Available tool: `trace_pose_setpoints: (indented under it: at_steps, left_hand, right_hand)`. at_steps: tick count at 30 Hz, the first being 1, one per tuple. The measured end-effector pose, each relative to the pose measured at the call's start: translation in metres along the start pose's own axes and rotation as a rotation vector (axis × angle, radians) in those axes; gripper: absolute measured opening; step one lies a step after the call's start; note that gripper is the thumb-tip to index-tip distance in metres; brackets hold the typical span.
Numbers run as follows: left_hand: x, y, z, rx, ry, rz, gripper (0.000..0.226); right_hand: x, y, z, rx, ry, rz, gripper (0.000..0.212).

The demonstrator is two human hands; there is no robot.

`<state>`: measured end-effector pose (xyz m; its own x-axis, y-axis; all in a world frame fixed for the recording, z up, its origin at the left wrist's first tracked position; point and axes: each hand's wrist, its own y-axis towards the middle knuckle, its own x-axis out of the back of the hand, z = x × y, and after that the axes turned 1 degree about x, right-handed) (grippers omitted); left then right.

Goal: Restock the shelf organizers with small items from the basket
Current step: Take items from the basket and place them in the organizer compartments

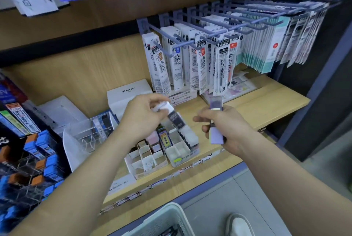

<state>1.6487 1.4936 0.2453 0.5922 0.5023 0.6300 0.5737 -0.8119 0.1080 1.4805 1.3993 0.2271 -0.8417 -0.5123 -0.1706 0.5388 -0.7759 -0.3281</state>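
Basket [162, 216]: near our feet, contents unclear.
Left hand [144, 115]: we grip a small pack [176, 119].
Right hand [226, 129]: we hold lilac packs [216, 134].
Organizer [181, 148]: we see several compartments unfilled.

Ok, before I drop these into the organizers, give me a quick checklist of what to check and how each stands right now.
1. Left hand holds an item: ok, it pinches a small white and black pack.
2. Right hand holds an item: ok, it grips a slim purple pack.
3. Free slots in the white divided organizer: ok, several front cells look empty.
4. Free slots in the clear organizer: ok, front cells look empty.
5. Which slot matches each pack: cannot tell, labels are blurred.
6. Basket within reach: ok, it sits below the shelf edge; its contents are mostly out of frame.
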Motion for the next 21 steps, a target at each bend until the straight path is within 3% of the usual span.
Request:
trace_pose_setpoints:
  at_steps: [4,6,16,21]
  left_hand:
    - [-0.012,-0.003,0.013,-0.087,0.436,0.164,0.017]
    - [-0.021,0.001,0.021,-0.133,0.567,0.155,0.021]
    - [-0.026,0.034,0.036,-0.120,0.566,0.028,0.007]
    - [-0.029,0.040,0.041,-0.022,0.522,0.041,0.017]
  right_hand:
    - [0.004,0.004,0.005,0.002,0.088,-0.068,0.012]
    - [0.003,0.003,0.005,0.006,0.106,-0.062,0.013]
    - [-0.001,0.007,0.007,0.010,0.159,-0.037,0.015]
    - [-0.003,0.007,0.007,0.011,0.193,-0.026,0.017]
